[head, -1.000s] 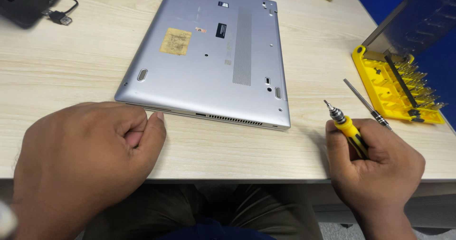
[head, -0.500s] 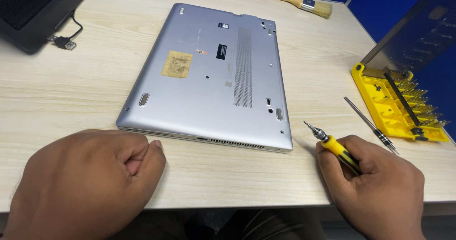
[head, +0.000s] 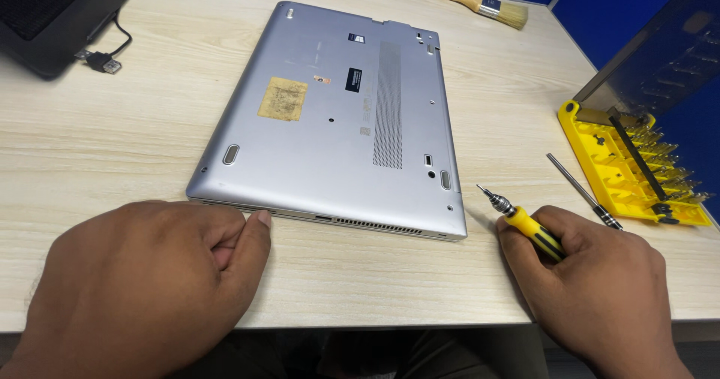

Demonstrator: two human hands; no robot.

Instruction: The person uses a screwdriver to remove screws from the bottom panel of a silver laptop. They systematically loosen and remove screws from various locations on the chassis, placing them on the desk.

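Silver laptop (head: 337, 124) lies underside-up on the table (head: 112, 146) | left hand (head: 142, 289) curled in a loose fist, thumb touching laptop's near edge, holding nothing | right hand (head: 600, 289) clamped on yellow screwdriver (head: 521, 221), just right of laptop | yellow bit case (head: 630, 161) far right

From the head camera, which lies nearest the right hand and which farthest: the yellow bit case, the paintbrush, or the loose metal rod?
1. Loose metal rod, on the table just beyond the right hand.
2. Yellow bit case, further out at the table's right edge.
3. Paintbrush, at the table's far edge.
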